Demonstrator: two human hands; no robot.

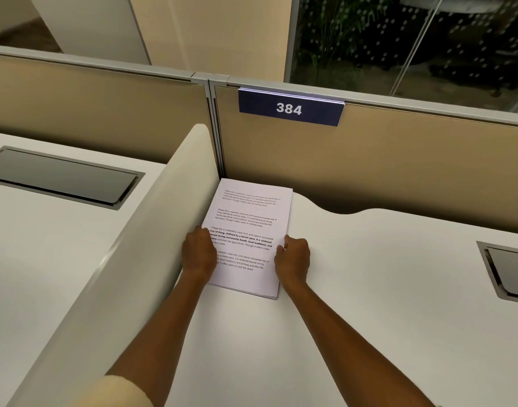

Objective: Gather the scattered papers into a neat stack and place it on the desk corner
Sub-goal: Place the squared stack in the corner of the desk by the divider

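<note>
A neat stack of white printed papers (pixel 247 230) lies flat on the white desk (pixel 369 289), pushed into the far left corner where the side divider meets the back partition. My left hand (pixel 199 252) rests on the stack's left edge with the fingers curled over it. My right hand (pixel 293 258) presses against the stack's right edge, fingers bent onto the paper. Both hands grip the stack from opposite sides. The sheets look aligned, with only thin edges showing at the near right corner.
A white curved side divider (pixel 152 230) runs along the left of the stack. A tan back partition (pixel 398 160) carries a blue sign (pixel 290 108) reading 384. A grey cable flap (pixel 507 271) sits in the desk at right, another (pixel 61 176) on the neighbouring desk.
</note>
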